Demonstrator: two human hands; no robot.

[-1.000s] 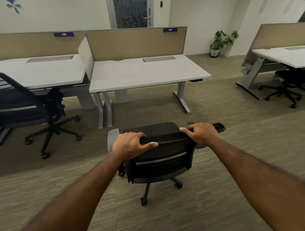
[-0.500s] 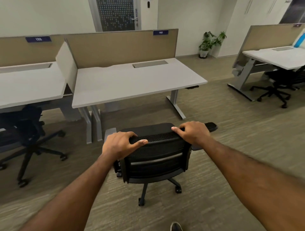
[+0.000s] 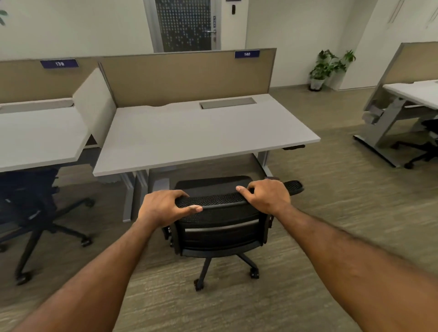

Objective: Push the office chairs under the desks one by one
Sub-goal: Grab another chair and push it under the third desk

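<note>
Both hands are on the chair (image 3: 220,227) now, left hand (image 3: 163,207) and right hand (image 3: 265,197) curled over the top of the mesh backrest. It sits just short of desk 140 (image 3: 201,132) at 12 o'clock. Next, I'd guess: straight shove, armrests clearing the edge.

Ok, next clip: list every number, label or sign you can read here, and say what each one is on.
"140": blue tag on the tan partition behind the desk straight ahead.
"139": blue tag on the partition behind the left-hand desk; slightly blurred, last digit uncertain.
Small plate above the door: cut off, unreadable.
</note>
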